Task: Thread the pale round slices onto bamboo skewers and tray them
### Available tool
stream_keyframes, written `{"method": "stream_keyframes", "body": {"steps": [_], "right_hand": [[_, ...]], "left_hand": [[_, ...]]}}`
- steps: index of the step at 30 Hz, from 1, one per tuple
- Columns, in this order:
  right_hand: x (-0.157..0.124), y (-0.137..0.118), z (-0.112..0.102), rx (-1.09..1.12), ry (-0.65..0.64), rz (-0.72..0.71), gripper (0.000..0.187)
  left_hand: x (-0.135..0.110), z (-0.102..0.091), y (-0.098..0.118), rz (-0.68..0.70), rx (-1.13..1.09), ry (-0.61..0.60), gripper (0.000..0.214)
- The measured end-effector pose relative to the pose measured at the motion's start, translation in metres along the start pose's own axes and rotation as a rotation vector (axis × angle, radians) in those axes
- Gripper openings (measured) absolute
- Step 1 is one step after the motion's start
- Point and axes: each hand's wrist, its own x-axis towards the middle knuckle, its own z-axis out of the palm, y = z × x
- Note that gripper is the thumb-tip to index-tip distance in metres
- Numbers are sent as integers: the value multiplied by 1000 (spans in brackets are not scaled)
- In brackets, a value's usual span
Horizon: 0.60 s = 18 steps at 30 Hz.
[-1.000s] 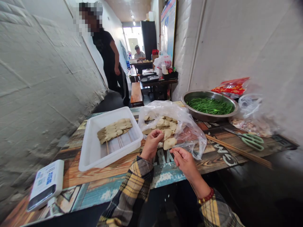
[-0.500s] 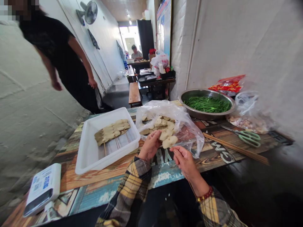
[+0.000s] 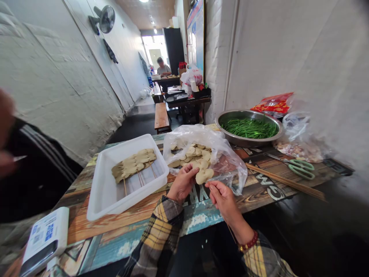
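My left hand [image 3: 182, 184] pinches pale, flat, round slices [image 3: 204, 176] at the near edge of a clear plastic bag [image 3: 238, 169]. My right hand [image 3: 223, 198] closes its fingers around a thin wooden skewer [image 3: 231, 234]; its front end goes to the lowest slice and its back end sticks out below my wrist. Inside the open bag lies a heap of loose slices [image 3: 196, 151]. To the left, a white plastic tray [image 3: 96, 194] holds a row of skewered slices [image 3: 134, 164], their sticks pointing toward me.
Bare skewers [image 3: 284, 181] and green-handled scissors [image 3: 301, 167] lie on the right of the table. Behind are a metal bowl [image 3: 249, 143] of green stalks and another bag [image 3: 298, 142]. A white device [image 3: 46, 238] sits front left. One person [image 3: 43, 161] is close at left, another [image 3: 163, 69] far back.
The person at left has come nearer, now partly out of view at the left edge. My view has shifted slightly. My hands keep nearly the same hold on the slices and skewer.
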Motion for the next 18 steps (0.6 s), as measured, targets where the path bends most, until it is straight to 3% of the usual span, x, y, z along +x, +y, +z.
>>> {"method": "stream_keyframes", "body": {"steps": [14,18], "right_hand": [[-3,0,2,-74,13,-42,34],[-2,3,0,-110,-1,-47,34]], "left_hand": [[0,7,-1,46,-105,51,28],[-1,9,-3,1,-140,-5,35]]}}
